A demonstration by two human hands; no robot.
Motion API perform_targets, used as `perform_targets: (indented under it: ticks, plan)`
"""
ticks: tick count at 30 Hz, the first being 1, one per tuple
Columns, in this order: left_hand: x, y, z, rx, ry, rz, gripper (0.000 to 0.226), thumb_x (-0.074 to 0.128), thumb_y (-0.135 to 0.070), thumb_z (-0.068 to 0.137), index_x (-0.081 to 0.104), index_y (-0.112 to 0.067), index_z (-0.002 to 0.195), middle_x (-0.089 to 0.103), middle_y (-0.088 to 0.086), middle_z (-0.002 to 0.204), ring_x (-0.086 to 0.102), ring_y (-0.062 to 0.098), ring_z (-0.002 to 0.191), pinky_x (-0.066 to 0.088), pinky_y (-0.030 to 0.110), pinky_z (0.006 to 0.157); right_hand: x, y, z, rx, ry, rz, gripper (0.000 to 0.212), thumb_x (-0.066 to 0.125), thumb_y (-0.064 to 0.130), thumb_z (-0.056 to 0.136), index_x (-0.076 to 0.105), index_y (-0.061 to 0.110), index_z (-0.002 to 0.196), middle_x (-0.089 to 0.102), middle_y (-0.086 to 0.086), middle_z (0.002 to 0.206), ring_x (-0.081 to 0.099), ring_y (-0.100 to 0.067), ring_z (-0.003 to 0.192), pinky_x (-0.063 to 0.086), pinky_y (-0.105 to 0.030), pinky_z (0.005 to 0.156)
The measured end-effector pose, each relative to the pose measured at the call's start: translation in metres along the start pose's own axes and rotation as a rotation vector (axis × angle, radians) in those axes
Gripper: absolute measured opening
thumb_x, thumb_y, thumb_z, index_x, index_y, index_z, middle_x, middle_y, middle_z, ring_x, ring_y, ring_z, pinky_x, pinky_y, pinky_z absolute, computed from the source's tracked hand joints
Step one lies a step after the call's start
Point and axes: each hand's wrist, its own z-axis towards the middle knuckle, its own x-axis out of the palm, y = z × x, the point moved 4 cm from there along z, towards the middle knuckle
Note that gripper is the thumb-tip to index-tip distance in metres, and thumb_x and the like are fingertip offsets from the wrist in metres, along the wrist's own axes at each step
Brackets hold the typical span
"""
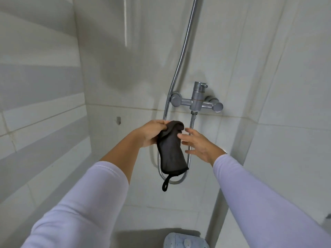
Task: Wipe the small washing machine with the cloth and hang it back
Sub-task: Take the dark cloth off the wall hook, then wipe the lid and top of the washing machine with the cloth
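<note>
A dark grey cloth [171, 151] with a black hanging loop at its lower end dangles in front of the tiled wall. My left hand [151, 132] grips the cloth's bunched top. My right hand [198, 143] is beside the cloth with fingers spread, fingertips just touching its right side. A small wall hook [118, 120] is fixed to the tiles, left of my left hand and apart from it. The top of the small washing machine [186, 241], pale blue-white with a round knob, shows at the bottom edge.
A metal shower mixer tap [196, 100] is mounted on the wall above my hands. Its shower hose [179, 61] runs up the wall and loops down behind the cloth. White tiled walls meet in a corner at left.
</note>
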Motion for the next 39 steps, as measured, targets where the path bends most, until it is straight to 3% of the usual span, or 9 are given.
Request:
perform_targets:
  ticks: [3,12,15,18,24,28,32,35,39]
  plan:
    - [0.029,-0.004,0.002,-0.014,0.1,-0.098,0.041,0.027,0.001,0.096,0.066,-0.013,0.102,0.07,0.007,0.094,0.067,0.017,0.084,0.058,0.024,0.071,-0.023,-0.011,-0.017,0.041,0.047,-0.024,0.035,0.066,0.033,0.083,0.062,0.015,0.113,0.065,-0.004,0.114,0.059,-0.02,0.108,0.043,-0.041,0.098]
    - [0.088,0.041,0.022,-0.331,0.222,-0.232,0.063,0.038,-0.062,0.091,0.05,-0.012,0.129,0.06,0.011,0.12,0.063,0.028,0.105,0.052,0.046,0.089,-0.081,-0.021,-0.048,0.021,-0.183,0.185,0.018,0.053,0.019,0.093,0.055,0.014,0.111,0.064,-0.006,0.106,0.062,-0.019,0.096,0.051,-0.036,0.088]
    - [0.109,0.051,0.019,-0.302,0.284,-0.12,0.073,0.063,-0.038,0.088,0.026,-0.018,0.148,0.06,0.008,0.107,0.068,0.019,0.08,0.056,0.04,0.077,-0.099,-0.032,-0.052,0.055,-0.309,0.139,0.031,0.051,0.025,0.094,0.051,0.009,0.122,0.061,-0.01,0.119,0.06,-0.024,0.108,0.05,-0.04,0.096]
    - [0.125,0.058,0.025,-0.257,0.265,-0.104,0.096,0.069,-0.007,0.084,0.005,-0.03,0.151,0.058,0.011,0.121,0.068,0.025,0.096,0.056,0.04,0.083,-0.11,-0.039,-0.06,0.098,-0.359,0.085,0.023,0.052,0.021,0.094,0.054,0.003,0.11,0.06,-0.019,0.121,0.061,-0.025,0.099,0.053,-0.035,0.087]
    - [0.139,0.07,0.038,-0.158,0.227,-0.017,0.074,0.073,0.0,0.078,0.043,-0.032,0.137,0.051,0.015,0.135,0.059,0.027,0.115,0.048,0.04,0.102,-0.125,-0.06,-0.079,0.227,-0.143,0.072,0.099,0.073,0.002,0.076,0.011,0.03,0.148,0.034,-0.01,0.147,0.052,-0.026,0.123,0.052,-0.037,0.092]
    - [0.147,0.078,0.045,-0.11,0.216,0.191,0.055,0.076,0.0,0.074,0.06,-0.022,0.122,0.057,0.01,0.13,0.057,0.023,0.117,0.046,0.037,0.105,-0.128,-0.074,-0.083,0.288,-0.109,-0.318,0.082,0.08,0.01,0.068,0.039,0.016,0.139,0.047,-0.004,0.139,0.049,-0.021,0.123,0.04,-0.035,0.109]
    - [0.158,0.084,0.049,-0.062,0.25,0.599,0.047,0.079,-0.008,0.073,0.066,-0.014,0.117,0.064,0.004,0.119,0.057,0.019,0.114,0.045,0.028,0.1,-0.133,-0.087,-0.08,0.257,-0.134,-0.679,0.049,0.081,0.019,0.066,0.061,0.021,0.111,0.061,0.002,0.105,0.058,-0.019,0.102,0.05,-0.03,0.09]
    - [0.171,0.089,0.051,0.005,0.238,0.778,0.032,0.075,-0.013,0.077,0.071,-0.01,0.109,0.068,0.006,0.11,0.062,0.019,0.105,0.047,0.021,0.082,-0.141,-0.099,-0.079,0.2,-0.191,-0.698,0.02,0.078,0.018,0.069,0.062,0.022,0.08,0.058,0.004,0.081,0.055,-0.012,0.075,0.041,-0.019,0.062]
    - [0.182,0.102,0.061,0.046,0.22,0.766,0.021,0.071,-0.018,0.082,0.071,-0.009,0.101,0.063,0.003,0.098,0.056,0.014,0.09,0.041,0.017,0.068,-0.161,-0.131,-0.081,0.198,-0.304,-0.437,0.019,0.076,0.015,0.071,0.065,0.011,0.085,0.06,-0.001,0.078,0.056,-0.016,0.074,0.043,-0.021,0.064]
